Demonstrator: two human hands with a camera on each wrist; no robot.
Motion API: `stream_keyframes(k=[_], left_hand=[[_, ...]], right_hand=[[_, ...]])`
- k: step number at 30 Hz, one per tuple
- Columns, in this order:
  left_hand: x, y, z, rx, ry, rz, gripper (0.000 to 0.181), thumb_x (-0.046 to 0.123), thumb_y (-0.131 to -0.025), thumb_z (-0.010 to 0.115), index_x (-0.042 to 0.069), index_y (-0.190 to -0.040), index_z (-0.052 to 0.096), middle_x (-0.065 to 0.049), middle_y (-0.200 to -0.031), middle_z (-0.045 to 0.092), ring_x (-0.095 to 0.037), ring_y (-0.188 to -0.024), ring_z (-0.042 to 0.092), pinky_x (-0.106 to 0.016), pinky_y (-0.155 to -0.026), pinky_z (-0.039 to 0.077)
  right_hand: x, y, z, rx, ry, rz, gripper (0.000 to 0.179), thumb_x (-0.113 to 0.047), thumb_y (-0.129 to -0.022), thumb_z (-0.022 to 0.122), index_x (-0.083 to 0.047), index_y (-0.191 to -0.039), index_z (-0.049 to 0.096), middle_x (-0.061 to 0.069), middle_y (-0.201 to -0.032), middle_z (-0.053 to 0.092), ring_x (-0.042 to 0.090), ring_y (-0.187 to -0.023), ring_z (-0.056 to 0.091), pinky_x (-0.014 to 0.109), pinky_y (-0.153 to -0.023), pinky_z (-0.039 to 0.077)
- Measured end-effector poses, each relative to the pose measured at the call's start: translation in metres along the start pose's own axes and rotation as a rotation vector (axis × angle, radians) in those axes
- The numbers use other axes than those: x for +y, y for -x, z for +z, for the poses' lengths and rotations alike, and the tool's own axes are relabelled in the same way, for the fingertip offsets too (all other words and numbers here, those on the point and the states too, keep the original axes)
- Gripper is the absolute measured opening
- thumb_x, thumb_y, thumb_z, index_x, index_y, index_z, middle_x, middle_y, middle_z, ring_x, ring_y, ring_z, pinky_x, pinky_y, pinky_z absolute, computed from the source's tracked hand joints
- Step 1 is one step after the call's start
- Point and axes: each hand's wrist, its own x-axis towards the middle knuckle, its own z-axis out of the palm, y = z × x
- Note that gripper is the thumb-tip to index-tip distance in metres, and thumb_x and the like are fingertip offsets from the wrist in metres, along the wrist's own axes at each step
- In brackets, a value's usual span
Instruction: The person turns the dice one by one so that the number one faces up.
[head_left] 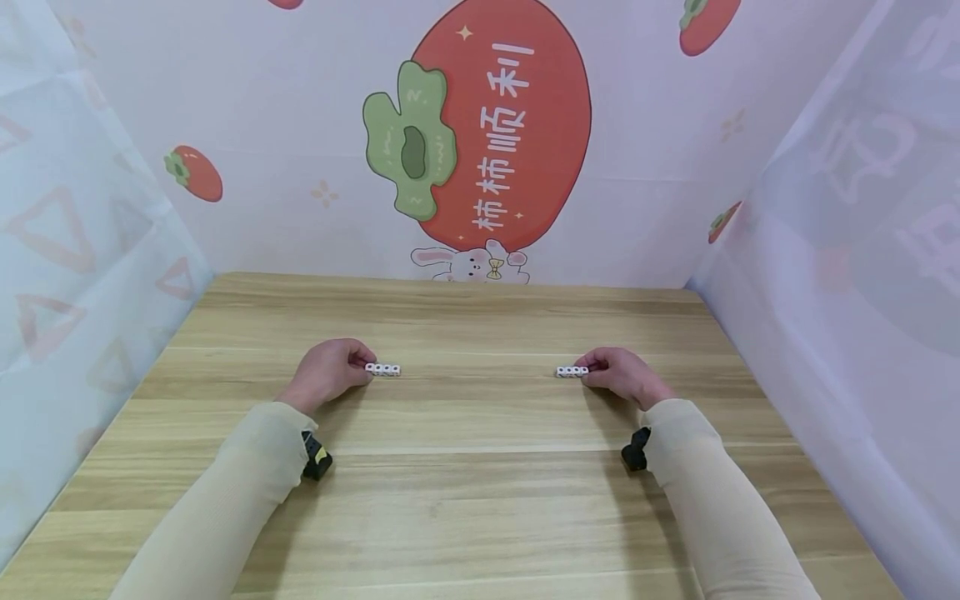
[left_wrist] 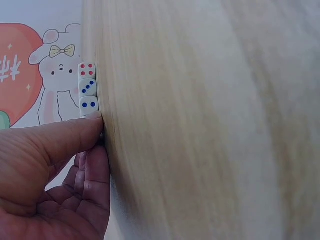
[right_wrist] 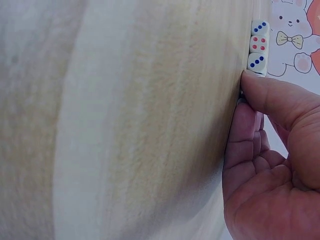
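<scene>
Two short rows of white dice lie on the wooden table, apart from each other. My left hand [head_left: 330,368] pinches the outer end of the left row of dice [head_left: 386,369] between thumb and fingers. In the left wrist view, that row of dice [left_wrist: 88,87] shows red and blue pips, and the thumb covers its near end. On the other side, my right hand [head_left: 619,372] pinches the outer end of the right row of dice [head_left: 571,372]. The right wrist view has this row of dice [right_wrist: 258,44] with blue and red pips, partly behind the thumb.
Beneath both hands is a wood-grain table [head_left: 450,500]. A white backdrop [head_left: 285,217] printed with persimmons and a rabbit rises behind it. Pale sheets hang at the left [head_left: 90,208] and right [head_left: 847,250]. Each wrist bears a small black device.
</scene>
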Motion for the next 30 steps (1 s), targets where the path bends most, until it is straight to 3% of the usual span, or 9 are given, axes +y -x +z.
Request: stream_keyframes(k=[13, 30], left_hand=[[-0.0008, 0.0018, 0.0007, 0.004, 0.005, -0.017, 0.018, 0.011, -0.089, 0.077, 0.007, -0.107, 0.076, -0.006, -0.097, 0.073, -0.021, -0.087, 0.062, -0.039, -0.083, 0.047], [0.007, -0.0028, 0.0037, -0.005, 0.012, 0.015, 0.021, 0.011, -0.089, 0.077, 0.006, -0.109, 0.075, -0.007, -0.099, 0.073, -0.023, -0.09, 0.063, -0.041, -0.086, 0.048]], right_hand=[[-0.0014, -0.0014, 0.0007, 0.005, 0.009, -0.012, 0.022, -0.011, -0.097, 0.072, -0.007, -0.119, 0.073, 0.009, -0.111, 0.068, 0.024, -0.099, 0.055, 0.036, -0.091, 0.042], [0.0073, 0.0052, -0.0026, 0.005, -0.023, -0.027, 0.027, -0.01, -0.098, 0.071, -0.006, -0.124, 0.071, 0.012, -0.115, 0.069, 0.025, -0.103, 0.057, 0.039, -0.095, 0.043]])
